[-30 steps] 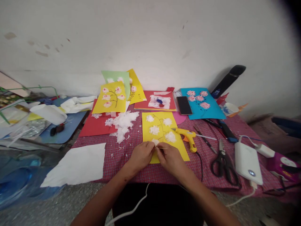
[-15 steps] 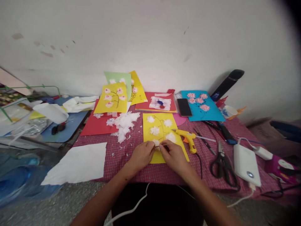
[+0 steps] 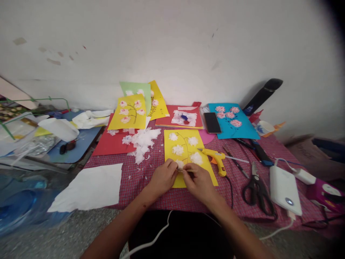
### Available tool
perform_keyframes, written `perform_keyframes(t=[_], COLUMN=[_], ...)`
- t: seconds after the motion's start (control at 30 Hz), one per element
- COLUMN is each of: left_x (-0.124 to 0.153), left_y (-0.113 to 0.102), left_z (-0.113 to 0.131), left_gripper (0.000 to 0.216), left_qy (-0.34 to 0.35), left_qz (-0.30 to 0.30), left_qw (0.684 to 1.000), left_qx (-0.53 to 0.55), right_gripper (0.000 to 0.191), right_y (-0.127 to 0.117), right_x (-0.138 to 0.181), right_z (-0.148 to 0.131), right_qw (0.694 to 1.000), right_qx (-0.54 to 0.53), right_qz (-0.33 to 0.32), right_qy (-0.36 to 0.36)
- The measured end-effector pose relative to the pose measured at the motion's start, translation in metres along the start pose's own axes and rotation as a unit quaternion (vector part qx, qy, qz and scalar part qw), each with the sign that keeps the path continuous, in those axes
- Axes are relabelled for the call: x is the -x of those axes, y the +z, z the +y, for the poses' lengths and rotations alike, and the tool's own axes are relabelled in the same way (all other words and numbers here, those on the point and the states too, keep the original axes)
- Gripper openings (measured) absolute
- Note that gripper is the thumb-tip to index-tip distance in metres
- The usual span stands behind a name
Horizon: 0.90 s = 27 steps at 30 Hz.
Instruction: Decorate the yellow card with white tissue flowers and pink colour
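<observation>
On the near part of a yellow card my two hands meet. The fingers of my left hand are closed on a small white tissue paper puff. My right hand pinches a thin stick-like piece, whose tip touches the puff; its exact kind is too small to tell. A drawn branch on the card carries white tissue flowers. Resting across the card's right edge is a yellow hot glue gun, its nozzle pointing left and a glue stick out of its back.
Torn white tissue lies left of the card. On the right are scissors, a pencil, a white power bank and a box cutter. Finished flower cards, a phone and a blue card stand behind.
The view has shifted very slightly. Both hands stay together over the yellow card, with the right fingers turned a little at the tissue paper puff.
</observation>
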<state>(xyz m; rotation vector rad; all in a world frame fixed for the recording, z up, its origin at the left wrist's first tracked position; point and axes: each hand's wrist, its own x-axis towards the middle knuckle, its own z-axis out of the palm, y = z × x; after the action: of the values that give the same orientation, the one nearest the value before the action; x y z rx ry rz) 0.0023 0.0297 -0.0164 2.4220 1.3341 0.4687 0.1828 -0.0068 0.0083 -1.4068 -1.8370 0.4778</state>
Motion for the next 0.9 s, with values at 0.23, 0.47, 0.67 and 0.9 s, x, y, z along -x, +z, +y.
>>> perform_keyframes(t=[0.23, 0.47, 0.67, 0.9], left_x=[0.001, 0.004, 0.045, 0.070], left_y=[-0.001, -0.008, -0.022, -0.064], left_z=[0.001, 0.003, -0.001, -0.068], left_gripper=[0.007, 0.008, 0.012, 0.009], left_qy=[-0.006, 0.005, 0.034, -0.126], left_qz=[0.000, 0.021, 0.068, 0.169], left_qw=[1.000, 0.999, 0.990, 0.977], left_qx=[-0.004, 0.050, 0.117, 0.004], right_gripper=[0.011, 0.011, 0.006, 0.012], right_y=[-0.002, -0.018, -0.028, -0.008], right_x=[0.000, 0.006, 0.043, 0.067], right_z=[-0.002, -0.012, 0.003, 0.030], right_qw=[0.999, 0.996, 0.984, 0.941], right_qx=[-0.013, -0.061, -0.136, -0.256], right_qz=[0.021, 0.064, 0.100, 0.149], right_qy=[0.023, 0.031, 0.053, 0.161])
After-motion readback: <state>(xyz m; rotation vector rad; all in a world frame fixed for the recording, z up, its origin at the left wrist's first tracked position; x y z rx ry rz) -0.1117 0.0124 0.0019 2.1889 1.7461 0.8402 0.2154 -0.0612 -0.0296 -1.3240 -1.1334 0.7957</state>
